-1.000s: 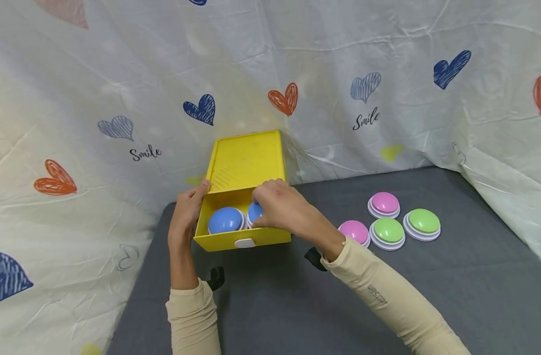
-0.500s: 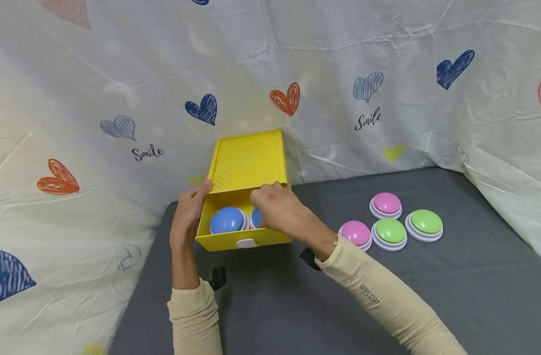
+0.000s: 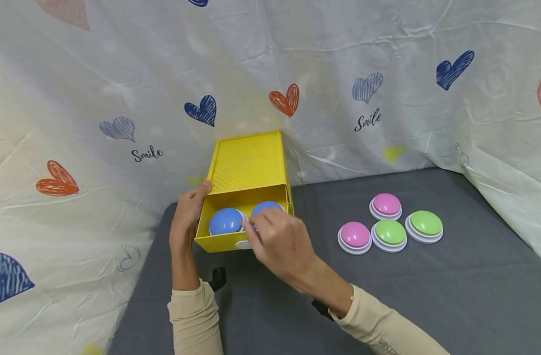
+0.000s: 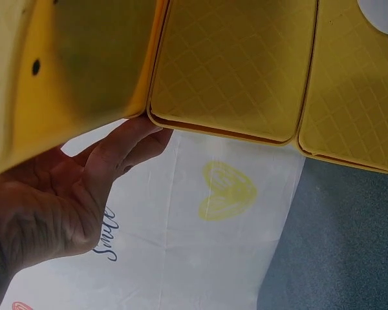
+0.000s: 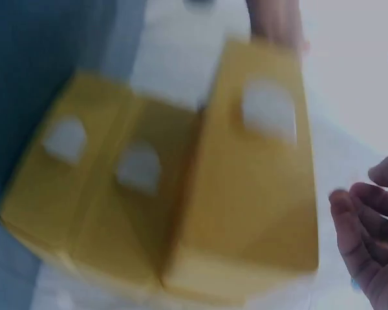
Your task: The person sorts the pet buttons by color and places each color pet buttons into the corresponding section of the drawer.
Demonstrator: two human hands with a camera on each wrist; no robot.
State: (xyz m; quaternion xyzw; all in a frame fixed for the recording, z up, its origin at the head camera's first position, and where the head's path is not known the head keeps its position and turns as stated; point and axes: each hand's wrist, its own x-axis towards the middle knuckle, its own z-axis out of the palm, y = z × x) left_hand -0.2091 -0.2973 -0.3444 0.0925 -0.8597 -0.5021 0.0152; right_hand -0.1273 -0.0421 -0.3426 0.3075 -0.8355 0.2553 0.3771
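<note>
A yellow drawer cabinet (image 3: 250, 160) stands against the backdrop in the head view, its top drawer (image 3: 226, 241) pulled out. Two blue dome buttons (image 3: 226, 221) on white bases lie side by side in that drawer. My left hand (image 3: 188, 212) grips the cabinet's left side near the front corner; in the left wrist view its bent fingers (image 4: 126, 145) touch the yellow side. In front of the drawer's right half is my right hand (image 3: 281, 239), which partly covers the right blue button (image 3: 267, 206). Its fingers are loosely bent with nothing between them in the right wrist view, where the cabinet is blurred.
To the right on the dark grey tablecloth (image 3: 385, 296) lie two pink dome buttons (image 3: 356, 234) and two green dome buttons (image 3: 390, 230). A white cloth (image 3: 323, 59) printed with hearts hangs behind the table. In the right wrist view two lower drawers (image 5: 139, 168) are shut.
My right hand has let go of the right blue button, leaving it in the drawer, and has come back toward me over the drawer's front. The left hand stays in place.
</note>
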